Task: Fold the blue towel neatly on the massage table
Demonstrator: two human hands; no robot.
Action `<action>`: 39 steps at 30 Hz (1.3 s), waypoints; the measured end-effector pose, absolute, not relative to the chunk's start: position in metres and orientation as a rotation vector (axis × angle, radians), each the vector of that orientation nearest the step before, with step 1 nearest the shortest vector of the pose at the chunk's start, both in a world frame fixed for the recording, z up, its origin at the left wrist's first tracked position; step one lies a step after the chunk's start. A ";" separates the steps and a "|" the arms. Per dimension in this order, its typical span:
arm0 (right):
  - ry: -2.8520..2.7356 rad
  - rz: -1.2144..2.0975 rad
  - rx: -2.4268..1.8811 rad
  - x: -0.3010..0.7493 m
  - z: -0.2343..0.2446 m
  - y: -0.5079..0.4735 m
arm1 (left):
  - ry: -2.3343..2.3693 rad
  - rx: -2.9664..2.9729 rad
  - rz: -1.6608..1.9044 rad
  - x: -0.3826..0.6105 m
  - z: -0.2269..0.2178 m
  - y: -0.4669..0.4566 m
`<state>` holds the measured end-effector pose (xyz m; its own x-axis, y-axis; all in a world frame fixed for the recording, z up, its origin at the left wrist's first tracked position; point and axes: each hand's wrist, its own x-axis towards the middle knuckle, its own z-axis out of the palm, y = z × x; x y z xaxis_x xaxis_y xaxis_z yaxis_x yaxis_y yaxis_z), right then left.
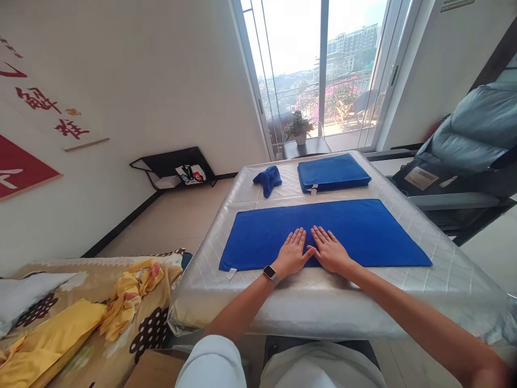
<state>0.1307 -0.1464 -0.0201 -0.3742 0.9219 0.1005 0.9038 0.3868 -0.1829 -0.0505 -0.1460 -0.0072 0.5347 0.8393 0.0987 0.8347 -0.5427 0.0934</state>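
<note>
A blue towel lies spread out flat on the table, its long side along the near edge and a white tag at its near left corner. My left hand and my right hand both press palm down on its middle, fingers stretched out and thumbs touching or nearly so. A watch sits on my left wrist. Behind the spread towel, a stack of folded blue towels rests at the back right. To its left is a crumpled blue cloth.
The table has a shiny silver quilted cover. On the left is a bed with yellow fabric. A grey recliner stands at the right. Beyond the table are a potted plant and a glass door. A cardboard box sits below left.
</note>
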 end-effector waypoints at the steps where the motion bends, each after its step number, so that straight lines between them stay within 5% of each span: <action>1: -2.454 0.146 -1.655 0.143 -0.023 -0.148 | 1.507 2.703 0.180 -0.061 -0.008 -0.146; 11: -2.131 0.128 -2.062 0.369 -0.045 -0.171 | 2.275 2.246 0.024 -0.278 -0.032 -0.182; 19: -2.086 0.209 -1.992 0.386 -0.043 -0.170 | 2.265 2.109 -0.006 -0.290 -0.023 -0.182; 23: -2.079 0.111 -1.897 0.370 -0.031 -0.168 | 2.123 2.135 0.056 -0.257 0.006 -0.180; 29: -2.190 0.045 -1.813 0.356 -0.013 -0.119 | 1.281 2.534 0.064 -0.142 0.043 -0.169; 39: -2.104 0.199 -2.232 0.387 -0.003 -0.006 | 0.458 2.888 0.315 0.067 0.039 -0.171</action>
